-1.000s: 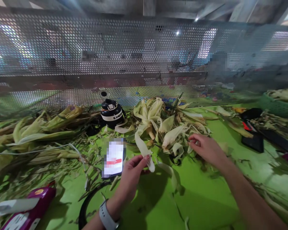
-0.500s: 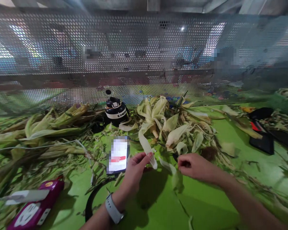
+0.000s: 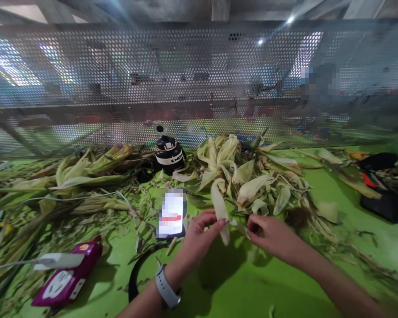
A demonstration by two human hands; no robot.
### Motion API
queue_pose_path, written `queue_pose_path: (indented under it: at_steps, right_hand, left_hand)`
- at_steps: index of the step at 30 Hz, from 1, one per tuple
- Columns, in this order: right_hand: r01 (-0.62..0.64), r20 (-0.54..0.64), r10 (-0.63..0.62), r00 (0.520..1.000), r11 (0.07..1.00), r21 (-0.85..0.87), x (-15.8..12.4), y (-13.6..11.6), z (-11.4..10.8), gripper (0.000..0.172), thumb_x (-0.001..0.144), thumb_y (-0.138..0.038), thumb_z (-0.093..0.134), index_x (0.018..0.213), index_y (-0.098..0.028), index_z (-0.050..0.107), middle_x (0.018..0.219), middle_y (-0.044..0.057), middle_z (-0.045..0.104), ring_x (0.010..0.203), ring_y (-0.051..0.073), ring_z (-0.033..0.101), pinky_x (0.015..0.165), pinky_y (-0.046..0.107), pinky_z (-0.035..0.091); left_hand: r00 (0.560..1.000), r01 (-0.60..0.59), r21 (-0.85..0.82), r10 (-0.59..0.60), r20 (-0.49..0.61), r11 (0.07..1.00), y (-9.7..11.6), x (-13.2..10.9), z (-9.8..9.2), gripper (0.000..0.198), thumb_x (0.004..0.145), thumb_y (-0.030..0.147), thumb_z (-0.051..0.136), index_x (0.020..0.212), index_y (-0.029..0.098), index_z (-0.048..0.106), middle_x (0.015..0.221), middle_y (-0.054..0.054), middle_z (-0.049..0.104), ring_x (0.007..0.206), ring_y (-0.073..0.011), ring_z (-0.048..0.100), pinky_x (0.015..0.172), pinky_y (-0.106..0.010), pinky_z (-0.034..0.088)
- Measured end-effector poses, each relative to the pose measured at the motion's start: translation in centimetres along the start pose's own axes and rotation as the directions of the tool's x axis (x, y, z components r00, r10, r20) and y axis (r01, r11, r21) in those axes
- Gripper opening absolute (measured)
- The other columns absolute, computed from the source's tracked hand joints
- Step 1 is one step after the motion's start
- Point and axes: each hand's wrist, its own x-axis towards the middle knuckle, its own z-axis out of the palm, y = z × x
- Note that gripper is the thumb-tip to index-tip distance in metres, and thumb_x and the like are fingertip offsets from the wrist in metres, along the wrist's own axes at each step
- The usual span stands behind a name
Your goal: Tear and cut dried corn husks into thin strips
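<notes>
A pale strip of corn husk (image 3: 218, 201) is pinched between the thumb and fingers of my left hand (image 3: 204, 229), its lower end hanging below the thumb. Close by on the right, my right hand (image 3: 263, 229) has its fingers curled together. Something small and pale shows at its fingertips, perhaps a husk piece, too blurred to be sure. Behind both hands lies a heap of dry corn husks (image 3: 252, 187) on the green table (image 3: 252, 291). A lit phone (image 3: 172, 216) lies just left of my left hand.
At the back stands a black bottle (image 3: 169, 154) before a perforated metal screen (image 3: 199, 62). More husks (image 3: 96, 170) cover the left side. A purple pack (image 3: 68, 278) lies front left near a black band (image 3: 132, 274). A black phone-like object (image 3: 380, 205) lies at right.
The view has shifted, so things sit further right. My hands are closer together. The pale husk strip hanging below my right hand no longer shows there.
</notes>
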Motion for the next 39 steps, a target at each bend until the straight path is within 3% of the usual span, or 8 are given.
queue_pose_path:
  at_steps: [4, 9, 17, 20, 22, 27, 32, 39]
  right_hand:
    - [0.222, -0.034, -0.228, 0.973, 0.967, -0.123, -0.7, 0.1, -0.8, 0.013, 0.084, -0.013, 0.05, 0.087, -0.017, 0.062, 0.079, 0.008, 0.069, 0.072, 0.021, 0.064, 0.067, 0.033, 0.046]
    - [0.381, -0.18, -0.405, 0.896, 0.912, -0.154, -0.7, 0.6, -0.8, 0.017, 0.086, -0.013, 0.051, 0.096, -0.018, 0.064, 0.083, 0.007, 0.07, 0.081, 0.022, 0.064, 0.079, 0.038, 0.049]
    - [0.176, -0.715, -0.136, 0.686, 0.984, -0.018, -0.6, 2.1, -3.0, 0.022, 0.084, -0.022, 0.049, 0.089, -0.018, 0.07, 0.093, 0.01, 0.068, 0.084, 0.023, 0.064, 0.073, 0.037, 0.052]
    - [0.204, -0.376, -0.085, 0.923, 0.936, 0.287, -1.1, 0.3, -2.5, 0.021, 0.083, -0.021, 0.05, 0.085, -0.019, 0.071, 0.082, 0.005, 0.069, 0.065, 0.016, 0.061, 0.057, 0.028, 0.05]
    - [0.079, -0.105, -0.035, 0.994, 0.886, 0.457, -1.0, -1.1, -1.3, 0.022, 0.085, -0.028, 0.051, 0.085, -0.018, 0.072, 0.082, 0.005, 0.07, 0.064, 0.016, 0.06, 0.056, 0.026, 0.048]
    - [-0.121, 0.057, 0.133, 0.99, 0.548, 0.828, 0.4, -2.4, 1.7, 0.036, 0.075, -0.05, 0.064, 0.086, -0.016, 0.069, 0.078, 0.003, 0.068, 0.071, 0.017, 0.06, 0.064, 0.027, 0.048]
    - [-0.121, -0.041, 0.387, 0.921, 0.386, 0.914, 0.4, -0.9, 1.2, 0.041, 0.063, -0.054, 0.075, 0.083, -0.018, 0.067, 0.067, 0.0, 0.063, 0.059, 0.014, 0.055, 0.054, 0.025, 0.044]
    - [-0.29, 0.273, 0.101, 0.957, 0.377, 0.88, 0.0, -1.2, 0.3, 0.037, 0.063, -0.045, 0.078, 0.068, -0.015, 0.058, 0.056, -0.004, 0.06, 0.039, 0.005, 0.047, 0.039, 0.017, 0.036]
  left_hand:
    - [0.978, -0.128, 0.187, 0.093, 0.188, 0.974, 0.4, -0.7, 0.1, 0.013, 0.076, 0.031, 0.068, 0.075, 0.019, 0.074, 0.128, -0.008, 0.058, 0.116, -0.0245, 0.052, 0.101, -0.035, 0.034]
    - [0.935, 0.043, 0.194, -0.108, 0.338, 0.98, 0.2, -1.0, 0.6, 0.022, 0.077, 0.036, 0.065, 0.073, 0.015, 0.072, 0.072, -0.004, 0.068, 0.066, -0.0152, 0.058, 0.065, -0.027, 0.043]
    - [0.945, 0.321, -0.279, -0.288, 0.153, 0.905, -0.2, -0.3, 0.4, 0.031, 0.065, 0.043, 0.077, 0.066, 0.013, 0.07, 0.064, -0.002, 0.063, 0.057, -0.0085, 0.049, 0.061, -0.022, 0.038]
    - [0.954, 0.3, -0.331, -0.291, 0.077, 0.895, -0.4, -0.3, 0.5, 0.03, 0.066, 0.042, 0.077, 0.065, 0.013, 0.069, 0.062, -0.001, 0.061, 0.057, -0.008, 0.048, 0.061, -0.021, 0.037]
    - [0.955, 0.293, -0.35, -0.287, 0.069, 0.89, -0.5, -0.5, 0.7, 0.029, 0.065, 0.04, 0.078, 0.065, 0.013, 0.069, 0.061, -0.001, 0.059, 0.058, -0.0085, 0.048, 0.061, -0.021, 0.037]
    - [0.946, 0.318, -0.347, -0.271, 0.177, 0.882, -0.5, -1.3, 1.5, 0.03, 0.065, 0.04, 0.078, 0.068, 0.012, 0.07, 0.062, -0.001, 0.06, 0.057, -0.0082, 0.048, 0.06, -0.021, 0.039]
    - [0.925, 0.374, -0.316, -0.327, 0.194, 0.872, 0.2, -1.0, 1.3, 0.035, 0.059, 0.045, 0.08, 0.067, 0.012, 0.068, 0.064, -0.002, 0.064, 0.056, -0.0107, 0.054, 0.06, -0.025, 0.046]
    - [0.906, 0.414, -0.192, -0.383, 0.178, 0.89, 0.4, -0.9, 1.6, 0.039, 0.055, 0.05, 0.078, 0.058, 0.014, 0.062, 0.051, 0.0, 0.06, 0.047, -0.0111, 0.054, 0.052, -0.025, 0.044]
